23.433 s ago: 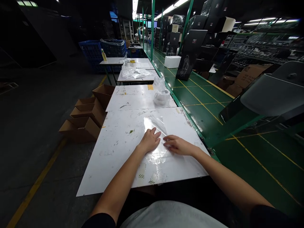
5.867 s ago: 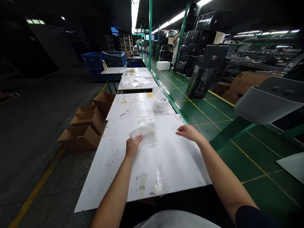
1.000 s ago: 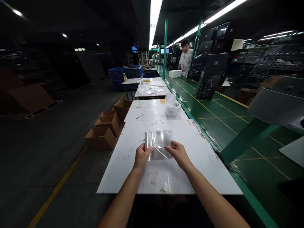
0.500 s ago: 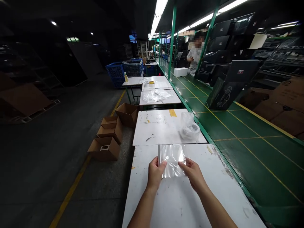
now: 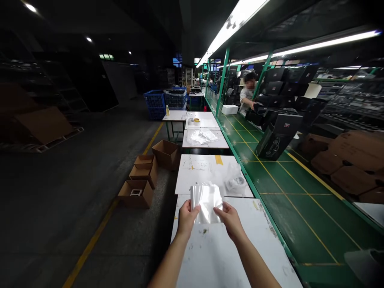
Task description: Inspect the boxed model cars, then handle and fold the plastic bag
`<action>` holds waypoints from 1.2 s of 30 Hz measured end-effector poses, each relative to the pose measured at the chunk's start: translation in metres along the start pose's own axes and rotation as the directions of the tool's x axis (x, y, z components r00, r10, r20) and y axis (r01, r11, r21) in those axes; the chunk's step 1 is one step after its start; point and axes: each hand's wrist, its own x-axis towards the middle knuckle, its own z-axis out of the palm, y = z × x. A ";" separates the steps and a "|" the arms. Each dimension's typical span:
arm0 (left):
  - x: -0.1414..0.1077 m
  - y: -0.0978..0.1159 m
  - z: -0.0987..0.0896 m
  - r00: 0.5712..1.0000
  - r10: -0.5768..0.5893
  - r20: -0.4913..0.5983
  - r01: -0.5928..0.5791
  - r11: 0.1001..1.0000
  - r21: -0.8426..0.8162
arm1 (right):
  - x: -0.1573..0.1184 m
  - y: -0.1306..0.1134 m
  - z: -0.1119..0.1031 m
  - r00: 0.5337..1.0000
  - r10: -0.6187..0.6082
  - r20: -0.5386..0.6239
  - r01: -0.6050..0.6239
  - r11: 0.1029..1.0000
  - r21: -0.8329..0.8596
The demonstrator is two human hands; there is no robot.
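A single head-worn camera gives the only view, looking forward and down from just above the person's left forearm (image 5: pixel 171 264) and right forearm (image 5: pixel 252 260), which rise from the bottom edge. It sits very near the clear plastic sheet (image 5: pixel 207 204) at lower centre and faces along a row of white worktables (image 5: pixel 216 256) that recedes toward the upper middle of the frame. The wide lens takes in a lot: blue crates (image 5: pixel 154 105) at centre left, green floor (image 5: pixel 297 224) at right, and a co-worker (image 5: pixel 249 94) farther off. The far end of the aisle, dim and small, is hard to make out, probably shelving.
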 end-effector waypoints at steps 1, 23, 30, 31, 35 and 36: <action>-0.006 0.002 -0.013 1.000 0.014 -0.001 -0.014 1.000 -0.006 | -0.007 0.005 0.010 1.000 -0.021 0.010 0.021 1.000 -0.002; -0.048 0.101 -0.216 0.979 -0.001 0.204 -0.016 0.996 0.083 | -0.099 0.061 0.226 0.965 -0.190 -0.181 0.202 0.978 0.047; 0.024 0.102 -0.268 0.995 -0.002 0.103 -0.003 0.999 0.045 | -0.015 0.069 0.273 0.987 -0.103 -0.124 0.103 0.995 -0.006; 0.038 0.103 -0.276 0.996 -0.005 0.083 0.001 0.999 0.051 | 0.002 0.071 0.281 0.988 -0.090 -0.125 0.088 0.996 -0.017; 0.110 0.111 -0.305 0.997 -0.031 0.077 0.026 0.997 0.070 | 0.074 0.077 0.315 0.977 -0.040 -0.208 0.038 0.999 -0.015; 0.130 0.114 -0.311 0.996 -0.033 0.087 0.027 0.997 0.073 | 0.093 0.078 0.323 0.970 -0.039 -0.241 0.038 0.999 -0.010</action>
